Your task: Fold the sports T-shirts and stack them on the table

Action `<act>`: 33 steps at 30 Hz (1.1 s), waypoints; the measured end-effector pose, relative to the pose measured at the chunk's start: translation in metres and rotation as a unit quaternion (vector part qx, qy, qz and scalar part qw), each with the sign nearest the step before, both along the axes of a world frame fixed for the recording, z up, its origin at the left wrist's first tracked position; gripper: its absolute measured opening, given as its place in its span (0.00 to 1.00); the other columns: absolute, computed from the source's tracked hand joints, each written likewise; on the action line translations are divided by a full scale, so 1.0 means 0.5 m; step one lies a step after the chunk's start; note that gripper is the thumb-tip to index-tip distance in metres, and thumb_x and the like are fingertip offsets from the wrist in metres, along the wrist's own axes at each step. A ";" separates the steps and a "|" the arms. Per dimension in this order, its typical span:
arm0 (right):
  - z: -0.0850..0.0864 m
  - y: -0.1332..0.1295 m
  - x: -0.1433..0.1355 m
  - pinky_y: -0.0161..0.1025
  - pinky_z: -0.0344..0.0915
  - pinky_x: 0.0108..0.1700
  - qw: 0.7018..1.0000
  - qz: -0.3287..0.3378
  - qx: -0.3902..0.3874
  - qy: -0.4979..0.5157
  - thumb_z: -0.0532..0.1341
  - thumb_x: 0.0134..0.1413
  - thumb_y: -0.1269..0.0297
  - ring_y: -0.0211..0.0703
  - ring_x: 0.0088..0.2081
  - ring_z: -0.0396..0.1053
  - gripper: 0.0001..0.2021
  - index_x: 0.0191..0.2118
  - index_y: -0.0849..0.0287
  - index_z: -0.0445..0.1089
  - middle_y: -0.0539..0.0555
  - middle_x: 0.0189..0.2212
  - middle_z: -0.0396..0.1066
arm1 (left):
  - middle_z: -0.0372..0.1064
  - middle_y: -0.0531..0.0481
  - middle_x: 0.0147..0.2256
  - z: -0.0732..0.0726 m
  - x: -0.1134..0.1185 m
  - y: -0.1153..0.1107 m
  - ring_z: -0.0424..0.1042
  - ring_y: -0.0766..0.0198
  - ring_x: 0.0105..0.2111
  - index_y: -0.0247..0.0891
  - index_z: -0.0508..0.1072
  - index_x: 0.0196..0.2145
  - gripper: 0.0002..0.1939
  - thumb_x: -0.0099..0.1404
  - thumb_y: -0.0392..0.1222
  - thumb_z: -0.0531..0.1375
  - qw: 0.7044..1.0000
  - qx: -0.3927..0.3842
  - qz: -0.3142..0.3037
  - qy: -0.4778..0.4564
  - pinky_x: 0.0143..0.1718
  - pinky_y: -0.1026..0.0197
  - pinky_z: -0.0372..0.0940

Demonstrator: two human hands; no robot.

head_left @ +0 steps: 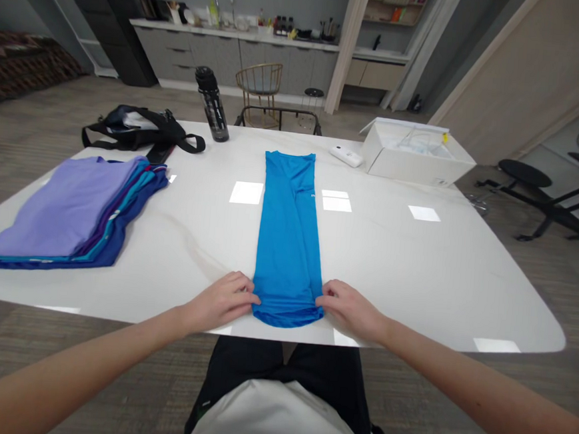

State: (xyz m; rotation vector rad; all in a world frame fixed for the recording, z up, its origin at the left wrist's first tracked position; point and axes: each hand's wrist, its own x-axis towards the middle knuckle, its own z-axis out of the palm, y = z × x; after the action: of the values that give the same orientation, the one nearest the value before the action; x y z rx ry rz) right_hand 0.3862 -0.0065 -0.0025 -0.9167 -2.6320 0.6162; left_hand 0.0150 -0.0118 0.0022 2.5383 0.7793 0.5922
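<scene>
A bright blue shirt (290, 244) lies lengthwise on the white table, folded into a long narrow strip with its neckline at the far end. Its near hem is bunched slightly and curves toward the table's front edge. My left hand (225, 297) pinches the strip's left side close to the hem, thumb and fingers closed on the cloth. On the opposite side, my right hand (347, 307) grips the right edge at about the same height. A small white mark shows on the shirt's right edge, farther up.
A stack of folded shirts (64, 209), lavender on top, lies at the left of the table (416, 267). Behind it are a black bag (141, 128) and a dark bottle (212, 107). A white box (409, 156) and a small white device (346, 156) sit at the far right.
</scene>
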 end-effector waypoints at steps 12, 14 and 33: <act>0.024 0.044 -0.025 0.47 0.66 0.50 0.975 -0.103 -0.160 0.114 0.53 0.67 0.67 0.47 0.44 0.67 0.09 0.48 0.54 0.68 0.55 0.41 0.67 | 0.68 0.50 0.36 0.040 0.025 0.049 0.69 0.63 0.38 0.41 0.76 0.43 0.07 0.72 0.42 0.58 0.980 -0.147 0.104 -0.083 0.42 0.60 0.65; 0.016 0.034 -0.017 0.49 0.65 0.52 0.985 -0.073 -0.130 0.092 0.58 0.62 0.69 0.49 0.47 0.66 0.18 0.57 0.55 0.65 0.57 0.44 0.67 | 0.70 0.49 0.37 0.027 0.028 0.043 0.70 0.62 0.40 0.41 0.75 0.43 0.07 0.72 0.42 0.58 0.984 -0.134 0.091 -0.077 0.44 0.59 0.65; 0.003 0.011 -0.066 0.50 0.58 0.53 0.998 0.007 -0.031 -0.061 0.64 0.59 0.60 0.54 0.51 0.63 0.35 0.71 0.51 0.55 0.61 0.52 0.65 | 0.77 0.47 0.51 0.010 0.033 -0.050 0.69 0.57 0.59 0.42 0.71 0.42 0.17 0.66 0.23 0.51 0.994 0.038 -0.089 0.058 0.62 0.48 0.51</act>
State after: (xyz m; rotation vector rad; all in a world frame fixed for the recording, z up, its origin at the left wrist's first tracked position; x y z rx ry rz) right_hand 0.3533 -0.0012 -0.0010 -0.9841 -2.7426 0.6687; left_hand 0.0314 -0.0367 0.0074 2.6965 0.5690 0.4254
